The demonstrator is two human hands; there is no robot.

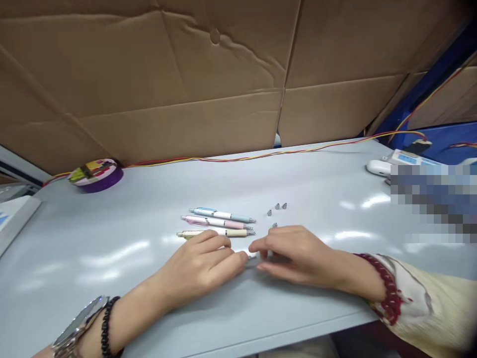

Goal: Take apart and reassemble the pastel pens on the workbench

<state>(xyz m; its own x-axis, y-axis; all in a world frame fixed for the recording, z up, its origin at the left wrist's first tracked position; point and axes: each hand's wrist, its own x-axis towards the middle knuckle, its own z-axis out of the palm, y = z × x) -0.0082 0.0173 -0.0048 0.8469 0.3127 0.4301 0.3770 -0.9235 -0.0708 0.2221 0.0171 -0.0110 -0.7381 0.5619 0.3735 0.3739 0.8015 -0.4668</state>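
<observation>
My left hand [208, 261] is closed around a pen that it mostly hides; only the pen's metal tip [252, 256] sticks out past the fingertips. Just right of that tip, my right hand [292, 253] has its thumb and fingers apart, with nothing seen between them. Beyond the left hand lie a blue pen [222, 215], a pink pen [217, 223] and a cream pen [236, 232], side by side with their tips to the right. Small silver cone pieces [277, 206] sit on the table beyond the right hand.
A purple tape roll [100, 184] lies at the table's back left. Red and yellow wires [223, 159] run along the back edge, before a cardboard wall [179, 74]. A white rounded object [378, 167] is at the right, beside a blurred patch. A white box [17, 219] stands far left.
</observation>
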